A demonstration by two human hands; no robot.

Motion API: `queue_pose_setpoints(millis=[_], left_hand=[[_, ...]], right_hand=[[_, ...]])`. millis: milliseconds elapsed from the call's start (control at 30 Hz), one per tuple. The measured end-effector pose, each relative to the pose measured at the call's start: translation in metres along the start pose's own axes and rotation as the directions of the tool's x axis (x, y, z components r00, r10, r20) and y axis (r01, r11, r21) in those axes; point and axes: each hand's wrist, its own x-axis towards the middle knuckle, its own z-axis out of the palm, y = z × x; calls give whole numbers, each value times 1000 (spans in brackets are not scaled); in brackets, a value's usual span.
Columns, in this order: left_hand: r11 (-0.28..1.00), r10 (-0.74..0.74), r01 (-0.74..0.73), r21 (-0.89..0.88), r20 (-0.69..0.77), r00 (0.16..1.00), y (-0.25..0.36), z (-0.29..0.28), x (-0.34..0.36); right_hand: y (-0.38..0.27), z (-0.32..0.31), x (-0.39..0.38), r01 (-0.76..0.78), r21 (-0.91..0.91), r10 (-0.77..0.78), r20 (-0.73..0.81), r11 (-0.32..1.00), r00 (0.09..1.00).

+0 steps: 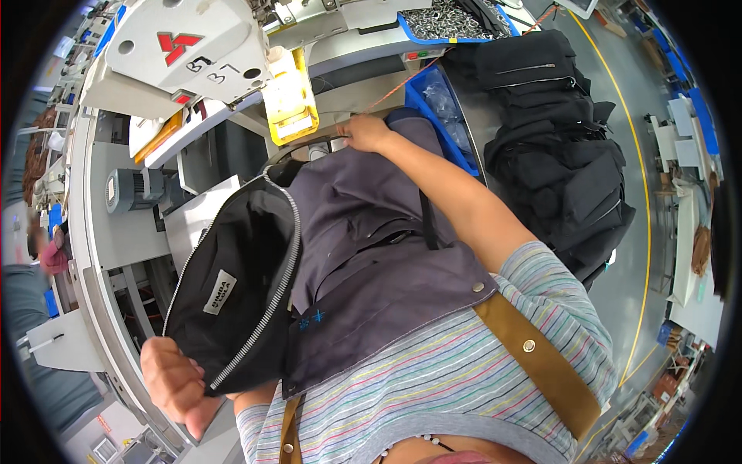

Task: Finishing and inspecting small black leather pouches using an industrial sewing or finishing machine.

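A black zippered bag [255,224] hangs open in front of me, its silver zipper teeth parted and a pale label sewn on the black lining. My left hand [174,383] is closed on the bag's near corner, by the zipper end. Farther off, below the yellow machine part, my right hand [365,133] has its fingers closed on a thin dark strap [309,144] that curves toward the bag's far end. Where the strap joins the bag is hard to make out. The bag lies against the dark grey apron [379,224] I wear.
A white sewing machine [178,54] with a yellow guard [290,100] stands at the far left. Beyond my right forearm are a blue bin [440,116] with clear plastic bags and a pile of black bags [553,155]. Metal hardware [456,22] fills a far tray.
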Motion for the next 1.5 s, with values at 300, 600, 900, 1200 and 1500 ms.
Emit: queue_pose_setpoints(millis=[300,600,900,1200,1500], left_hand=[[913,-324,345,219,-128,937,-31,25,-41],[970,-221,175,169,316,923,-61,63,-39],[911,-178,377,-168,665,725,-81,131,-59],[791,-199,565,-234,776,599,-119,128,-75],[909,-196,398,-122,717,668,-116,141,-64]], right_hand=[[76,-28,1,-295,-156,262,-199,943,944],[-121,-110,-53,273,881,-446,-80,387,892],[-194,-78,-94,135,891,-743,268,433,613],[-196,-40,-101,-193,873,-664,469,448,582],[-187,-30,-85,-171,872,-627,454,459,633]])
